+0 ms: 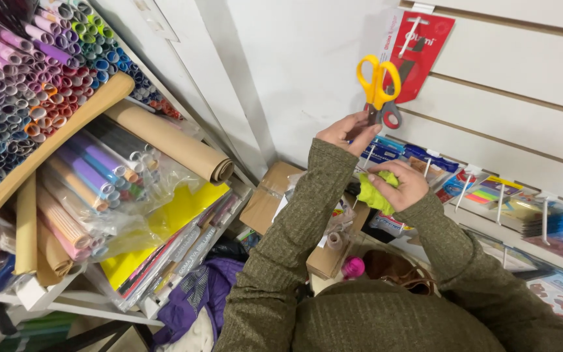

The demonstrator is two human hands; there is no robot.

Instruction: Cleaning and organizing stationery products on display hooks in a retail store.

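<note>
Left hand (346, 132) raised to the slatwall, fingers pinched on the lower end of the yellow-handled scissors (379, 88) hanging on their red card, steadying them. Right hand (399, 186) just below, closed round a crumpled lime-green cloth (374, 194), held clear of pegged packets (490, 192) at right.

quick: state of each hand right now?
Left hand: closed on the yellow-handled scissors, at the blade end.
Right hand: closed, gripping a lime-green cloth.

yellow-handled scissors (378, 85), lime-green cloth (374, 194)
</note>
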